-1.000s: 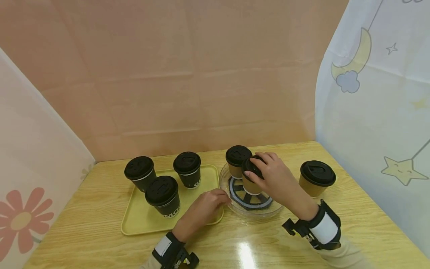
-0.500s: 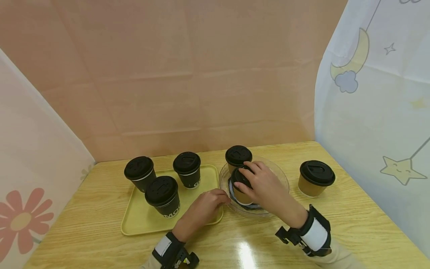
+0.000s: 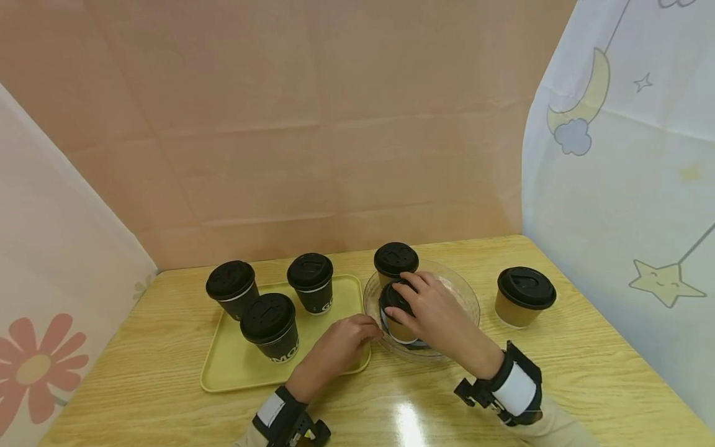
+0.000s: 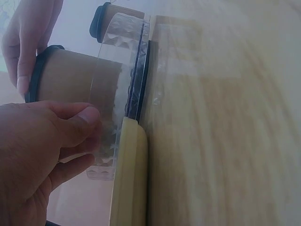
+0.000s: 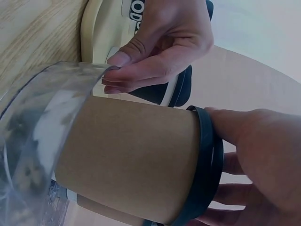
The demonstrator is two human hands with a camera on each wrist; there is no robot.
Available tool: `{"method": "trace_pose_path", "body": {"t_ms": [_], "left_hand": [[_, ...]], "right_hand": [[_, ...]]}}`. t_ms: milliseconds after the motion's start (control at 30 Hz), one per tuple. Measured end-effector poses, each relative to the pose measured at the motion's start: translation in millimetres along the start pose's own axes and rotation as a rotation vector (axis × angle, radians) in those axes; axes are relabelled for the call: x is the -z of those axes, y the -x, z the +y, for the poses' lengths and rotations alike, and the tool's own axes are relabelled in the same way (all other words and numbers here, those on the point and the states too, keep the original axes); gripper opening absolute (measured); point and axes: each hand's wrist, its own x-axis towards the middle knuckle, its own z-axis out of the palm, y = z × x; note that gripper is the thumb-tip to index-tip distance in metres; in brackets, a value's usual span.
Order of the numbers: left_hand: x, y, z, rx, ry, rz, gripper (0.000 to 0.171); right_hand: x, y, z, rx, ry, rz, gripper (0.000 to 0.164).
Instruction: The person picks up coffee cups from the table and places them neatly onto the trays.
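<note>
A brown paper cup with a black lid (image 5: 127, 155) stands inside a clear round plastic tray (image 3: 466, 292). My right hand (image 3: 438, 313) grips this cup by its lid from above, thumb on the near side. Behind it in the tray is a second brown cup (image 3: 395, 259), partly hidden by the first. My left hand (image 3: 349, 341) pinches the rim of the clear tray at its left side, thumb against fingertips, as the right wrist view shows. That hand hovers over the right edge of a yellow tray (image 3: 223, 366).
Several black lidded cups (image 3: 270, 326) stand at the yellow tray, one (image 3: 231, 288) at its back left corner. Another brown cup (image 3: 522, 298) stands on the wooden table (image 3: 447, 410) to the right. Curtains border the table at back and sides.
My right hand has moved left and toward me with the brown cup, bringing it to the clear tray's left side. My left hand has stayed at the rim.
</note>
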Motion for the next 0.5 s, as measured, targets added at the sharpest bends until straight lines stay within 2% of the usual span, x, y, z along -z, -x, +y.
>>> {"method": "trace_pose_path", "body": {"t_ms": [500], "left_hand": [[0.2, 0.3, 0.1, -0.009, 0.008, -0.001, 0.016]], "right_hand": [[2.8, 3.9, -0.4, -0.040, -0.020, -0.037, 0.053]]}}
